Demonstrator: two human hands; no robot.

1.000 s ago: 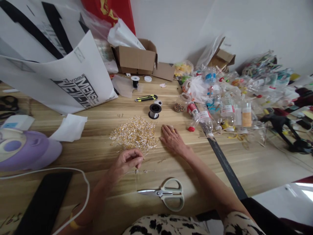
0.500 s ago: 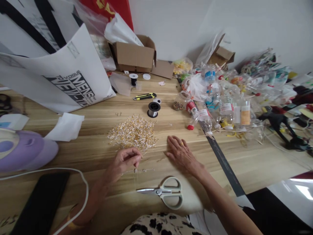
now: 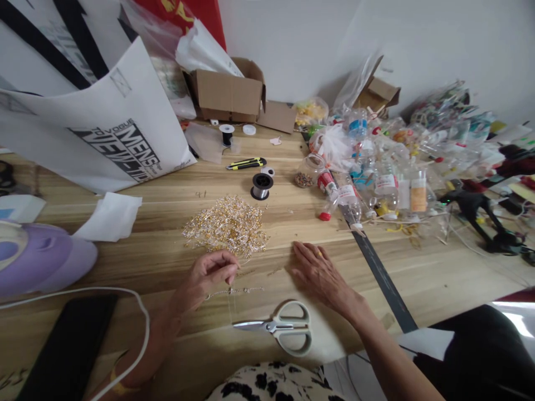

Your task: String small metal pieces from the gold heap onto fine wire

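Note:
My left hand (image 3: pixel 207 277) is pinched shut on the end of a thin strand of small beads (image 3: pixel 240 290) that lies across the wooden table (image 3: pixel 167 256). Just beyond it sits a heap of gold and clear beads (image 3: pixel 228 225). My right hand (image 3: pixel 320 272) lies flat on the table to the right of the heap, fingers stretched out, holding nothing. White-handled scissors (image 3: pixel 284 327) lie between my arms near the front edge.
A spool of clear thread (image 3: pixel 261 185) and a yellow-black utility knife (image 3: pixel 246 164) lie behind the heap. Several plastic bottles (image 3: pixel 376 178) crowd the right. A white printed bag (image 3: pixel 104 128) and cardboard box (image 3: pixel 229 92) stand at the back; a purple device (image 3: pixel 42 256) and white cable (image 3: pixel 104 292) are left.
My right hand has slid back toward me and to the right, away from the bead heap. My left hand stays pinched on the strand.

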